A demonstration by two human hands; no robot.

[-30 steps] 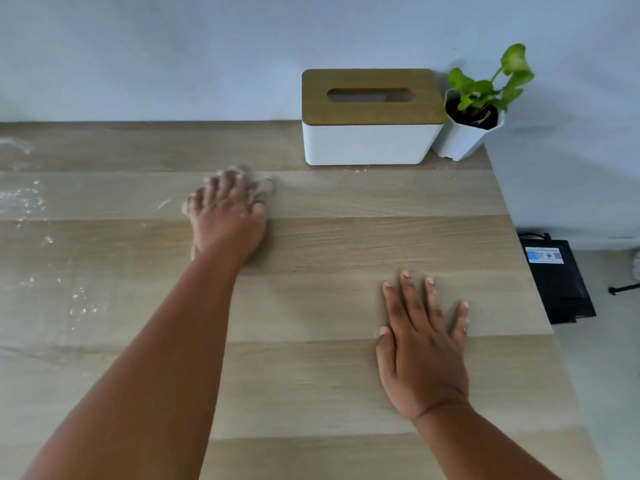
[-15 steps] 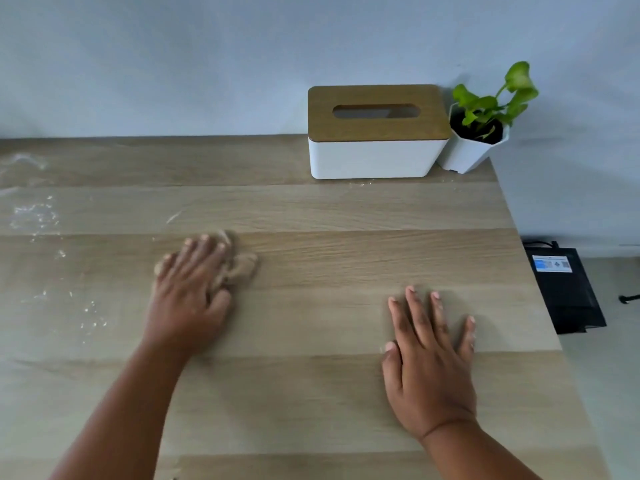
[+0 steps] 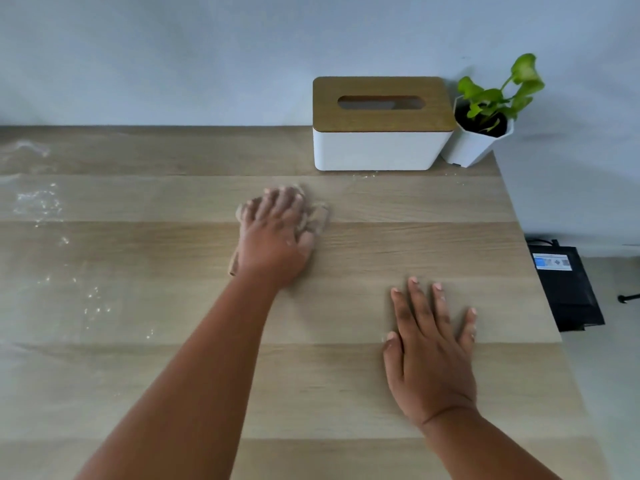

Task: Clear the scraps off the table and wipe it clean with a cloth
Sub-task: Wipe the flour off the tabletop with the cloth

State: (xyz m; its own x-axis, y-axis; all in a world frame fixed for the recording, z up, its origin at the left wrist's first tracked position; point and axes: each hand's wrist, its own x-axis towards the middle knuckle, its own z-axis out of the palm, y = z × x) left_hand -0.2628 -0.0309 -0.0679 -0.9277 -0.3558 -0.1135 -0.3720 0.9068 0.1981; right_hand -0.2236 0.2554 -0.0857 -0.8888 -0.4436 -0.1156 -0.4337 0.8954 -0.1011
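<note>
My left hand [image 3: 275, 237] presses a crumpled beige cloth [image 3: 317, 216] flat against the wooden table [image 3: 173, 375], a little in front of the tissue box. Most of the cloth is hidden under the palm; only its edges show past the fingers and at the wrist. My right hand [image 3: 431, 355] lies flat on the table near the right edge, fingers spread, holding nothing. White crumbs and smears [image 3: 41, 202] are scattered over the left part of the table, and a few specks [image 3: 367, 175] lie along the front of the tissue box.
A white tissue box with a wooden lid [image 3: 381, 126] stands at the back against the wall, with a small potted plant [image 3: 485, 126] beside it at the table's back right corner. A black device [image 3: 564, 285] sits on the floor past the right edge.
My left hand has slid the cloth away from me and to the right, back toward the tissue box, after pulling it near. The right hand has stayed put.
</note>
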